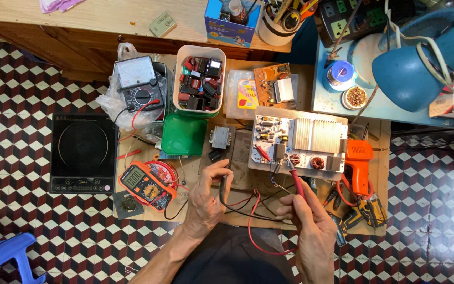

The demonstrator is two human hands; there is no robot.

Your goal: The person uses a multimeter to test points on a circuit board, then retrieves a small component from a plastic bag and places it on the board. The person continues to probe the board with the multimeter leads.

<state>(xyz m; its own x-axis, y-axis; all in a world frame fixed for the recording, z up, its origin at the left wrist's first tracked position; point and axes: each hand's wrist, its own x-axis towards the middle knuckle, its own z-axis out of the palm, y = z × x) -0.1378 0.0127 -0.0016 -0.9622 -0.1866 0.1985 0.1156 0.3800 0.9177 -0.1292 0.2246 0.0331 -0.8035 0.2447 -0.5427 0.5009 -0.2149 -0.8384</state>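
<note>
While the left hand [206,197] is pinching the black probe [223,184], the right hand [311,221] is gripping the red probe [295,181], touching its tip to the circuit board [271,138] by the orange multimeter [145,185].

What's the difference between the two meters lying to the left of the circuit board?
The orange digital multimeter has a small flat screen and lies tilted near the left hand. The analog meter, farther away, is grey and black with a broad white needle scale and rests on a clear plastic bag. Both have a round selector dial and leads attached.
</note>
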